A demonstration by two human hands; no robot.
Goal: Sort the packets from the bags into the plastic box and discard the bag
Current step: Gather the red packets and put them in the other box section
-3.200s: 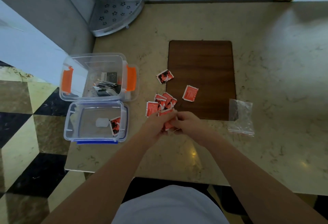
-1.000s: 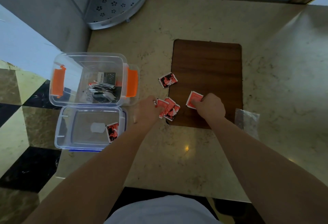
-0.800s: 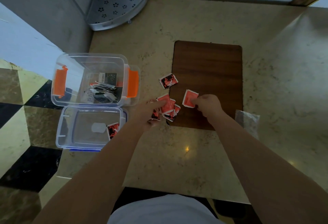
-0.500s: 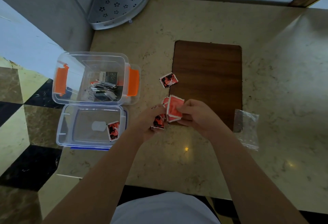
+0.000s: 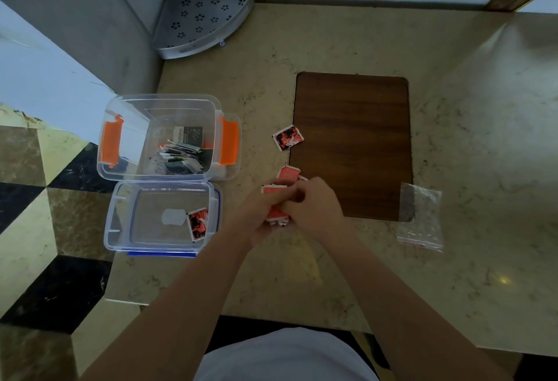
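Red packets [image 5: 276, 213] clamped between left hand [image 5: 259, 214], right hand [image 5: 314, 208]

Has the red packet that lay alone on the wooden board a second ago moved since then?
Yes. It has left the wooden board, drawn toward the person and leftward into the stack of red packets gathered between both hands.

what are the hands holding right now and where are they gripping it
Both hands, left hand and right hand, together clasp a bunch of red packets, pinched around its middle. How many packets cannot be told.
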